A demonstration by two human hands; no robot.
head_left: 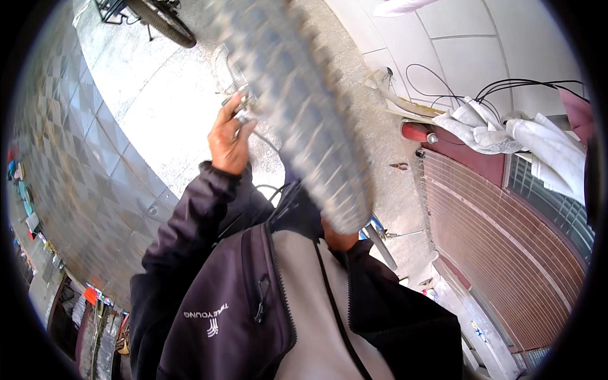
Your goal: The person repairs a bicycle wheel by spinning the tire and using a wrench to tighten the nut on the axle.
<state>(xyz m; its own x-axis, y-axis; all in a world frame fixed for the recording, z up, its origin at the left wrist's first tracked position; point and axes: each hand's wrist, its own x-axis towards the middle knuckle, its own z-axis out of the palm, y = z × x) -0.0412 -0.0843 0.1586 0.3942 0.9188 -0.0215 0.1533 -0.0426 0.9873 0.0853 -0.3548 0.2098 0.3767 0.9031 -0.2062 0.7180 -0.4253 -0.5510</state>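
A knobbly grey bicycle tire [297,114], smeared by motion, stands up large in front of my chest. To its left, my left hand [230,140] is raised, with thumb and fingers closed in on a small metal fitting [249,102] at the wheel's side. A thin grey cable [269,140] runs down from beside those fingers. Behind the tire's lower end, only a bit of my right hand [340,240] shows. Its fingers are hidden, so its grip cannot be made out.
Another bicycle wheel [166,22] stands at the far left. A pair of pliers [399,166] lies on the concrete at right. Beyond are white cloths [487,130], black cables [506,85], a red-handled object [418,133] and a brown slatted mat [494,234]. Patterned metal sheeting [101,152] lines the left.
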